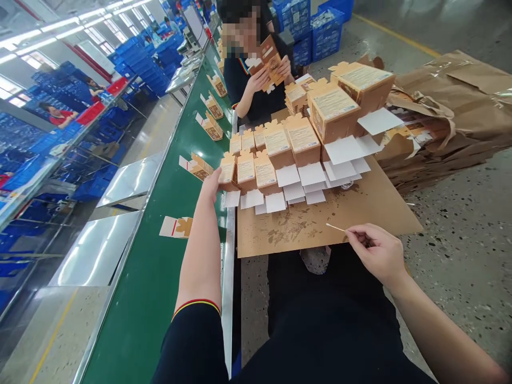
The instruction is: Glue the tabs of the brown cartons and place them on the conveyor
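My left hand [211,184] reaches forward to the near-left end of a cluster of small brown cartons. It grips the side of the leftmost carton [228,173], and some of its fingers are hidden. Between the thumb and fingers of my right hand [378,250] is a thin cotton swab [335,227], pointing left above a brown cardboard sheet [296,224]. The cartons stand in rows on that sheet with white flaps [276,202] sticking out toward me. Dark wet-looking stains mark the cardboard in front of them.
A green conveyor belt [140,288] runs along my left, carrying several open cartons [213,128] spaced apart. Across the cartons a co-worker [252,69] handles a flat brown carton [273,61]. Brown paper-wrapped bundles [452,117] lie at right; blue crates [326,34] stand behind.
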A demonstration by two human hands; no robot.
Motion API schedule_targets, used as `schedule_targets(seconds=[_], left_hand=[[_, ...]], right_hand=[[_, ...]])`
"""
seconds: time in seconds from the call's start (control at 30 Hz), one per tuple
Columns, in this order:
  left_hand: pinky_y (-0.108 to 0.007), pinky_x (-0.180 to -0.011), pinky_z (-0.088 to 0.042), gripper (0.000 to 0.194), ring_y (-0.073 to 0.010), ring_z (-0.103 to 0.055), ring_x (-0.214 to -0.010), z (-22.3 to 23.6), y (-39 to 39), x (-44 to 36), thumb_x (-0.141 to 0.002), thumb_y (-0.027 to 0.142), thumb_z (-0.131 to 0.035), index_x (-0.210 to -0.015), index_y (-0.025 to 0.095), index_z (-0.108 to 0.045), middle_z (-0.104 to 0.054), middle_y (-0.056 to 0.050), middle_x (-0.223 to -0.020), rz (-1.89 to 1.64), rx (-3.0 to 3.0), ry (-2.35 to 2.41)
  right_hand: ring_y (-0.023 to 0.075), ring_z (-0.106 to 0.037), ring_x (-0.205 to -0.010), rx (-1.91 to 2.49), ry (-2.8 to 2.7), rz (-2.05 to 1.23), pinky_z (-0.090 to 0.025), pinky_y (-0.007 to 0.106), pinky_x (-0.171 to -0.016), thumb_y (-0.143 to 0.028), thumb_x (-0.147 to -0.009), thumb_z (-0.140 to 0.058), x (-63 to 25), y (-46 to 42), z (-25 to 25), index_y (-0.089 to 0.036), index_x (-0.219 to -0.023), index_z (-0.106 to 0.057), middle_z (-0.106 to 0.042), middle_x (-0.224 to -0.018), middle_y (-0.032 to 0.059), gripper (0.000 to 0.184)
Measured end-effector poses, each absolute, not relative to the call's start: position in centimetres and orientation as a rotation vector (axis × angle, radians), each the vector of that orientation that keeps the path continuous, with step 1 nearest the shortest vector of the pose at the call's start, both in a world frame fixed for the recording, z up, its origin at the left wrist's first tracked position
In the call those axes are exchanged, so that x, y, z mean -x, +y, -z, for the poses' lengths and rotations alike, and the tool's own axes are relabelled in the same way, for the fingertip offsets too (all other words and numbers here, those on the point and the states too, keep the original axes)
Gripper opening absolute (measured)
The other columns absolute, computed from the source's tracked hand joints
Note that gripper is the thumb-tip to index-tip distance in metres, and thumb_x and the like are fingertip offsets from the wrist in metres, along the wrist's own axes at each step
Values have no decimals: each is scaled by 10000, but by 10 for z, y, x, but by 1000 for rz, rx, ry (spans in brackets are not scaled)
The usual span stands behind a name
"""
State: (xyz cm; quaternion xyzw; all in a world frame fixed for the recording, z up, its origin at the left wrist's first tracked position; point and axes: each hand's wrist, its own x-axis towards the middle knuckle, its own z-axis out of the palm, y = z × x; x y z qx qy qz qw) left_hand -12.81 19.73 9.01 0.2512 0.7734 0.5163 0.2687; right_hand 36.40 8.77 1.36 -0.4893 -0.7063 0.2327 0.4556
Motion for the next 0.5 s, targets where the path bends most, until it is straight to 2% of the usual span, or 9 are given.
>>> schedule_targets(seconds=[0.13,0.27,0.4,0.5], left_hand=[[-482,-946,-695,319,-356,-824,-1119,-92,203,119,-868,383,-892,-1083,180,-773,-826,-135,-1020,-1223,-591,2074],[-452,-1027,-692,282,-305,-807,-1211,-94,166,125,-924,335,-797,-1150,178,-735,-828,-127,-1182,-1418,-596,2015],[-534,-1145,-688,502,-374,-721,-1458,-85,105,112,-873,454,-873,-1309,246,-739,-815,-100,-1424,-1702,-684,1729],[-601,-1230,-647,713,-443,-632,-1597,-64,54,72,-781,602,-977,-1400,318,-767,-776,-103,-1562,-1737,-772,1551]], right_hand=[[208,-707,-633,1261,-1695,-498,-609,347,-614,-316,-1041,-714,-377,95,-11,-279,-851,-798,-792,-794,39,211],[219,-721,-677,1386,-1701,-390,-626,351,-679,-312,-986,-705,-395,141,-17,-245,-869,-796,-778,-784,56,163],[229,-720,-732,1495,-1876,-382,-629,364,-774,-223,-902,-712,-400,203,-26,-248,-850,-747,-779,-800,52,67],[248,-725,-796,1515,-2070,-375,-589,355,-793,-151,-890,-722,-395,235,-27,-259,-789,-672,-780,-812,80,156]])
